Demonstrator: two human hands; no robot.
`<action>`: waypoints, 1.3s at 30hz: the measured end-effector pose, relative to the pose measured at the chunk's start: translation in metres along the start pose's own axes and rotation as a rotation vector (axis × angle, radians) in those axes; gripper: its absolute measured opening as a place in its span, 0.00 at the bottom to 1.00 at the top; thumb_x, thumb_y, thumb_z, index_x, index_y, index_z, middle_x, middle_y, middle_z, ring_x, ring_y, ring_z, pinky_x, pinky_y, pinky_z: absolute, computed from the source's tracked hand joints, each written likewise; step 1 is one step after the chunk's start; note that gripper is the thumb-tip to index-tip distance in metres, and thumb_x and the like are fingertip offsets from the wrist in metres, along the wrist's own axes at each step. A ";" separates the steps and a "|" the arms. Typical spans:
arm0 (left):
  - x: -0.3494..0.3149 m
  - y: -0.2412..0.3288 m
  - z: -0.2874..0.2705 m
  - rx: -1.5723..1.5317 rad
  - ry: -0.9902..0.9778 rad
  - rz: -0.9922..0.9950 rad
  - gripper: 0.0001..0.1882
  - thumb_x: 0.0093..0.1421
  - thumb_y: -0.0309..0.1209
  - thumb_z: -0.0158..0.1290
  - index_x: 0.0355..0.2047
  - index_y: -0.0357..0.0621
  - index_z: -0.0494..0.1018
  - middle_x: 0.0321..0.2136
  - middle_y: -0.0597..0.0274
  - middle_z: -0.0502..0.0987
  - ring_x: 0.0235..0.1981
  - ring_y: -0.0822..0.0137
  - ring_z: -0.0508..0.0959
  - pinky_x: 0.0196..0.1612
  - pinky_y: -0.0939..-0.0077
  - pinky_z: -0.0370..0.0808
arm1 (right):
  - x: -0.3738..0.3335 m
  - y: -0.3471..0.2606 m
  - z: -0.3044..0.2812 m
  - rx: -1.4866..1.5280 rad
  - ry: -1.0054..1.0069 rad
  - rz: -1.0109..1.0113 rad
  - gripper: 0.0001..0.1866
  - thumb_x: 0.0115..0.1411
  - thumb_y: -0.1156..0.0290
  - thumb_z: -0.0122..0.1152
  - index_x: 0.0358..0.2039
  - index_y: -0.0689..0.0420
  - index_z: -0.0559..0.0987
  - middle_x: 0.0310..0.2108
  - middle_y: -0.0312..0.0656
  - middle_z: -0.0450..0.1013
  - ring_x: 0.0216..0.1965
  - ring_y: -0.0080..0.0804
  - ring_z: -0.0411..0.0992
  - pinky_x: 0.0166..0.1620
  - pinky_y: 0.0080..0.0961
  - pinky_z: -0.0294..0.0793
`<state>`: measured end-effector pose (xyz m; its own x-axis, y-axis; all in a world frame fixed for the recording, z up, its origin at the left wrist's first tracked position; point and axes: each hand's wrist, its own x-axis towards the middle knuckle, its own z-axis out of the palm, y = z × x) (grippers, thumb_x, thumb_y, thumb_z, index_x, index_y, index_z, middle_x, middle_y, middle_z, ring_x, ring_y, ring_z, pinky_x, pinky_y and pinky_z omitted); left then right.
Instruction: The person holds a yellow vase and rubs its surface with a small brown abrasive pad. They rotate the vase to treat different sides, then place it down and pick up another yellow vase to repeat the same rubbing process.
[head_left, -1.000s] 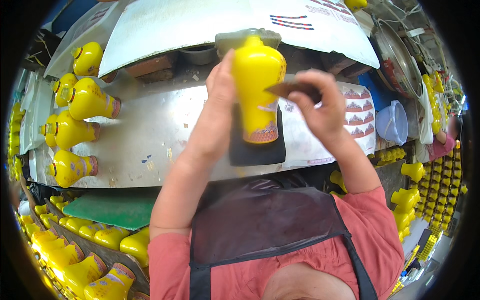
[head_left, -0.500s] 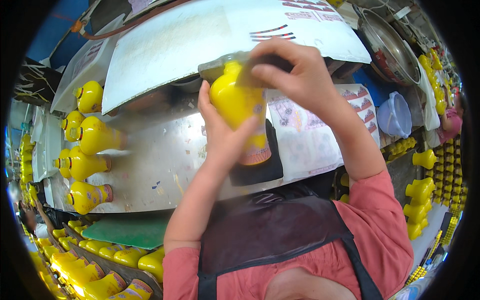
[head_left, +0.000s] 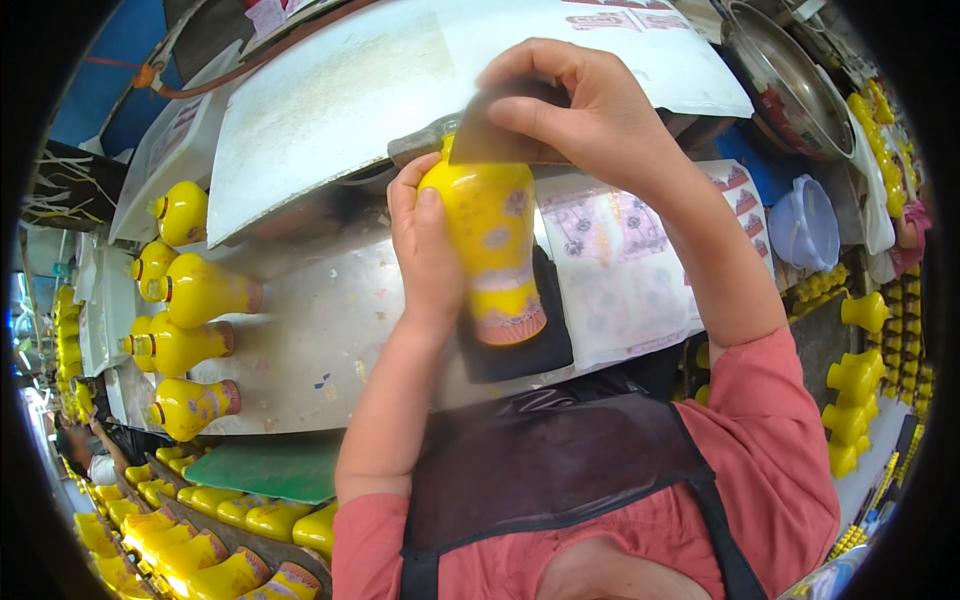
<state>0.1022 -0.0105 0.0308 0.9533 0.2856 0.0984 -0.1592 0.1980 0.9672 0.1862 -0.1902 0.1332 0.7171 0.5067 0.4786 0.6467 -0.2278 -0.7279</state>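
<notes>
A yellow vase (head_left: 485, 235) with a clear neck, purple floral prints and a pink patterned band at its base lies tilted over a black pad (head_left: 545, 345). My left hand (head_left: 425, 240) is closed around the vase's left side, below its neck. In my right hand (head_left: 570, 110) a dark, thin, flat scraper (head_left: 505, 125) is pinched between thumb and fingers. The scraper's edge overlaps the vase's shoulder and neck; whether it presses there I cannot tell. Part of the neck is hidden behind it.
Several yellow vases (head_left: 205, 290) lie at the left of the metal table (head_left: 310, 345). Printed decal sheets (head_left: 615, 260) sit right of the pad, near a lavender bucket (head_left: 803, 225). A white board (head_left: 340, 100) spans the far side. Racks of yellow vases (head_left: 215, 560) stand lower left.
My left hand has shifted its hold, with the fingers now higher by the neck. The vase shows more of its floral prints. My right hand has moved up slightly, with the scraper more visible.
</notes>
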 end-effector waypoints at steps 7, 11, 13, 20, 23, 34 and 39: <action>0.011 0.026 0.008 0.407 0.027 0.148 0.22 0.58 0.38 0.61 0.49 0.39 0.75 0.45 0.53 0.73 0.45 0.59 0.76 0.53 0.65 0.73 | -0.021 -0.017 -0.004 0.162 -0.002 0.394 0.12 0.65 0.67 0.61 0.44 0.60 0.81 0.31 0.31 0.76 0.35 0.15 0.71 0.42 0.16 0.73; 0.015 0.030 0.011 0.500 0.017 0.166 0.17 0.61 0.36 0.58 0.46 0.39 0.76 0.43 0.54 0.72 0.45 0.59 0.75 0.53 0.66 0.73 | -0.046 -0.015 0.022 -0.227 -0.057 0.247 0.28 0.56 0.60 0.70 0.57 0.56 0.79 0.27 0.46 0.79 0.22 0.29 0.77 0.31 0.26 0.77; 0.014 0.026 0.009 0.493 0.034 0.176 0.14 0.63 0.35 0.55 0.45 0.39 0.76 0.42 0.55 0.72 0.45 0.59 0.75 0.53 0.67 0.72 | -0.051 -0.011 0.029 -0.287 -0.100 0.243 0.31 0.55 0.55 0.71 0.58 0.54 0.78 0.30 0.51 0.80 0.27 0.40 0.79 0.34 0.32 0.78; 0.013 0.012 -0.003 0.183 0.007 0.099 0.16 0.73 0.37 0.44 0.46 0.37 0.76 0.46 0.56 0.72 0.47 0.63 0.74 0.55 0.69 0.70 | -0.049 -0.011 0.029 -0.310 -0.100 0.212 0.35 0.54 0.55 0.73 0.61 0.53 0.76 0.28 0.51 0.79 0.27 0.44 0.80 0.33 0.34 0.78; 0.008 0.014 -0.003 0.129 -0.003 0.084 0.17 0.73 0.38 0.45 0.47 0.36 0.74 0.47 0.55 0.72 0.47 0.63 0.74 0.55 0.68 0.70 | -0.047 -0.013 0.029 -0.269 -0.092 0.178 0.36 0.53 0.59 0.74 0.62 0.55 0.75 0.26 0.51 0.79 0.24 0.41 0.81 0.31 0.30 0.78; 0.013 0.020 0.007 0.339 0.030 0.053 0.15 0.65 0.36 0.54 0.44 0.36 0.73 0.43 0.53 0.72 0.46 0.59 0.75 0.53 0.64 0.72 | -0.036 -0.017 0.024 -0.352 -0.249 0.300 0.41 0.49 0.54 0.77 0.61 0.62 0.74 0.29 0.56 0.79 0.28 0.48 0.81 0.33 0.34 0.79; 0.011 0.015 0.005 0.301 0.045 0.078 0.14 0.66 0.36 0.52 0.43 0.36 0.74 0.42 0.54 0.73 0.45 0.59 0.75 0.52 0.64 0.72 | -0.035 -0.020 0.027 -0.381 -0.222 0.267 0.40 0.50 0.53 0.77 0.60 0.61 0.76 0.26 0.55 0.79 0.25 0.48 0.80 0.31 0.34 0.78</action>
<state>0.1120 -0.0091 0.0481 0.9277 0.3318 0.1712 -0.1418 -0.1111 0.9836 0.1407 -0.1810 0.1179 0.8243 0.5447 0.1547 0.5275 -0.6392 -0.5596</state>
